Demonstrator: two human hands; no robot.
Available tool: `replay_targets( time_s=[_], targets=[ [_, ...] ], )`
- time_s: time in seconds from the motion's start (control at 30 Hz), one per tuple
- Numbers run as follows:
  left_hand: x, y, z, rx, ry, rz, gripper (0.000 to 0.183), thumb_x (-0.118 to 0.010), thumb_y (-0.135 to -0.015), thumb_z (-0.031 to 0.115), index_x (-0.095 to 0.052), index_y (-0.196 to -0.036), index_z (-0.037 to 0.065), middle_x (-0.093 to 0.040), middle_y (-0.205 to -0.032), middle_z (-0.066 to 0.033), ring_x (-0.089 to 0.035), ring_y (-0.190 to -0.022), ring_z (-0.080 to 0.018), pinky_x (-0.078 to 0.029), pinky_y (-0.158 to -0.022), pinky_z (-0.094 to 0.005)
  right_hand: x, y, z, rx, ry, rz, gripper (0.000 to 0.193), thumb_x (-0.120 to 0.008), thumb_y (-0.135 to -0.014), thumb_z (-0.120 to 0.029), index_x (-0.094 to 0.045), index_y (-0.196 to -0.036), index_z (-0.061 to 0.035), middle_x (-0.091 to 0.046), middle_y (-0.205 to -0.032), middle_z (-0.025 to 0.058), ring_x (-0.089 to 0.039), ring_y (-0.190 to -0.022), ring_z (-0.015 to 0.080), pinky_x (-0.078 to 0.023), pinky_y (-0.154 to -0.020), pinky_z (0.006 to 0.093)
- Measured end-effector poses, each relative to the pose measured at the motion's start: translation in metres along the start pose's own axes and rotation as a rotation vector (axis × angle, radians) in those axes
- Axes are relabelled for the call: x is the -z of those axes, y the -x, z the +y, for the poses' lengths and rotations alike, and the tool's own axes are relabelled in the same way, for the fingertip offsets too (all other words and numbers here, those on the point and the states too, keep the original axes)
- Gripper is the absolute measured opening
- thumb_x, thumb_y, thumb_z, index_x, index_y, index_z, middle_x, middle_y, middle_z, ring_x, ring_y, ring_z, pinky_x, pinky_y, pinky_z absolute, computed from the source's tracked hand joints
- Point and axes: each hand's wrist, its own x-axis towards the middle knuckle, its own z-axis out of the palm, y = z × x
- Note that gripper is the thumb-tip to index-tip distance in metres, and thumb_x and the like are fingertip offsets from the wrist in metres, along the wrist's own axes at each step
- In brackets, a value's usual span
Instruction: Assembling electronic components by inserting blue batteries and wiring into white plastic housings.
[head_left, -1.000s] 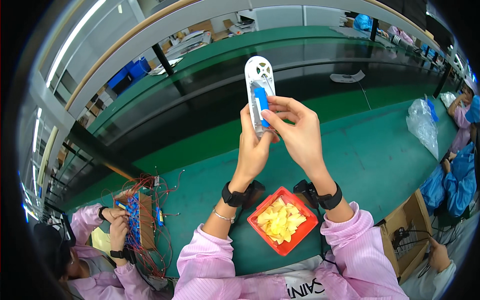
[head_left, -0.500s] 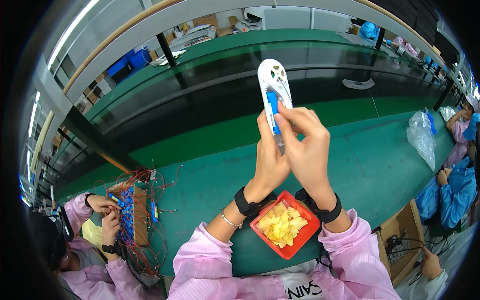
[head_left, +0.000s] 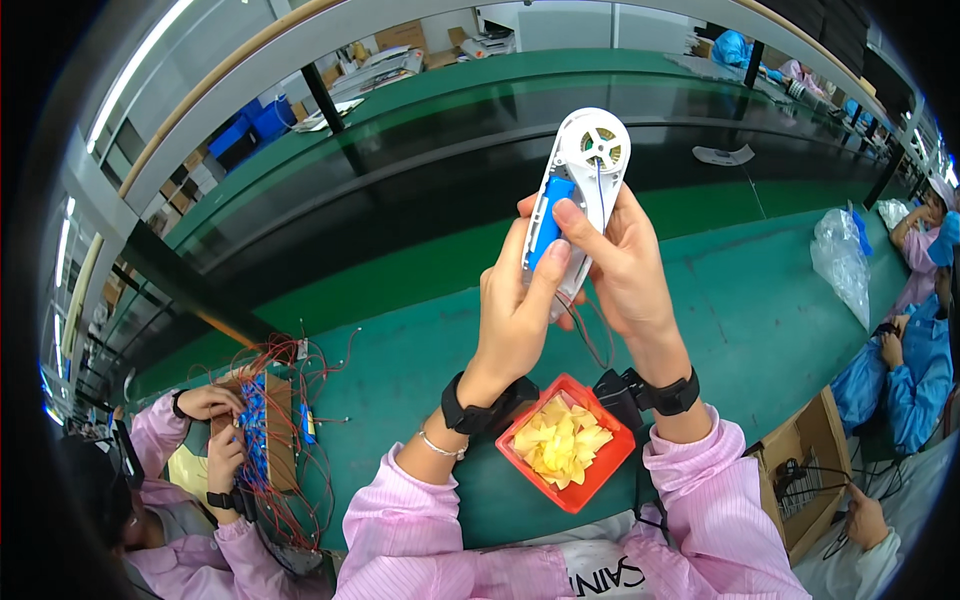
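Note:
Both hands hold up a white plastic device housing [head_left: 598, 190], with a round spoked motor opening at its far end. In its open side lies a blue cylindrical battery [head_left: 549, 218]. My left hand [head_left: 507, 305] grips the housing's left side, its thumb by the battery's near end. My right hand [head_left: 632, 265] wraps the right side, its thumb pressed on the battery. Thin wires [head_left: 600, 335] hang from the housing's near end. Below my wrists stands a red tray [head_left: 577, 492] of pale yellow sticker-like pieces [head_left: 562, 440].
At left, a co-worker's hands [head_left: 222, 452] reach into a cardboard box [head_left: 283, 440] of blue batteries with red wires. A clear plastic bag [head_left: 840, 262] lies at right, above an open carton [head_left: 800, 470]. A white curved part [head_left: 722, 156] rests on the dark conveyor [head_left: 440, 185] ahead.
The housing has turned to show its open face more fully and shifted right. My right hand has moved from fingertips at the battery to holding the housing's right side, thumb on the battery.

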Motion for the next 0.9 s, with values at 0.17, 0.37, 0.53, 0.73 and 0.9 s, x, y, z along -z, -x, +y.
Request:
replay_targets(
  time_s=[0.17, 0.37, 0.53, 0.73, 0.9],
  targets=[
    [0.007, 0.001, -0.005, 0.004, -0.033, 0.056, 0.037, -0.048, -0.097, 0.027, -0.049, -0.121, -0.002, -0.059, -0.073, -0.0054, -0.056, -0.053, -0.0084, -0.042, -0.041, -0.0197, -0.006, 0.001, 0.009, 0.008, 0.023, 0.048, 0.033, -0.061, -0.093, -0.015, -0.048, -0.119, -0.0001, -0.065, -0.106, 0.0154, -0.065, -0.088, 0.0157, -0.054, -0.075, 0.0295],
    [0.042, -0.029, -0.025, 0.139, 0.140, 0.231, 0.036, -0.048, -0.097, 0.036, -0.051, -0.103, 0.001, -0.060, -0.062, -0.0094, -0.054, -0.041, -0.0134, -0.043, -0.037, -0.0242, 0.016, 0.000, -0.004, 0.024, 0.446, 0.112, 0.050, -0.054, -0.097, -0.029, -0.041, -0.140, -0.0057, -0.055, -0.129, 0.0121, -0.052, -0.118, 0.0195, -0.039, -0.102, 0.0333],
    [0.145, -0.051, -0.076, 0.173, 0.415, 0.591, 0.043, -0.041, -0.099, 0.039, -0.053, -0.093, -0.002, -0.063, -0.076, -0.0132, -0.064, -0.062, -0.0229, -0.055, -0.059, -0.0345, -0.008, 0.028, -0.073, 0.344, 0.425, 0.104, 0.037, -0.056, -0.095, -0.015, -0.051, -0.128, 0.0023, -0.059, -0.122, 0.0150, -0.055, -0.114, 0.0190, -0.042, -0.099, 0.0320],
    [0.202, -0.066, -0.147, 0.064, 0.463, 0.705, 0.032, -0.048, -0.099, 0.026, -0.042, -0.117, 0.001, -0.056, -0.109, -0.0160, -0.064, -0.093, -0.0284, -0.054, -0.079, -0.0401, -0.024, 0.121, -0.143, 0.389, 0.079, -0.164, 0.018, -0.070, -0.081, -0.030, -0.057, -0.086, -0.0178, -0.057, -0.090, -0.0032, -0.045, -0.104, 0.0137, -0.027, -0.095, 0.0580],
    [0.199, -0.044, -0.129, 0.218, 0.308, 0.545, 0.061, -0.050, -0.096, 0.042, -0.033, -0.141, 0.004, -0.031, -0.150, -0.0128, -0.022, -0.142, -0.0286, -0.014, -0.114, -0.0520, -0.023, 0.148, -0.157, 0.280, 0.087, -0.275, 0.012, -0.069, -0.083, -0.034, -0.063, -0.084, -0.0233, -0.059, -0.094, -0.0091, -0.045, -0.102, 0.0092, -0.029, -0.089, 0.0549]
  ],
)
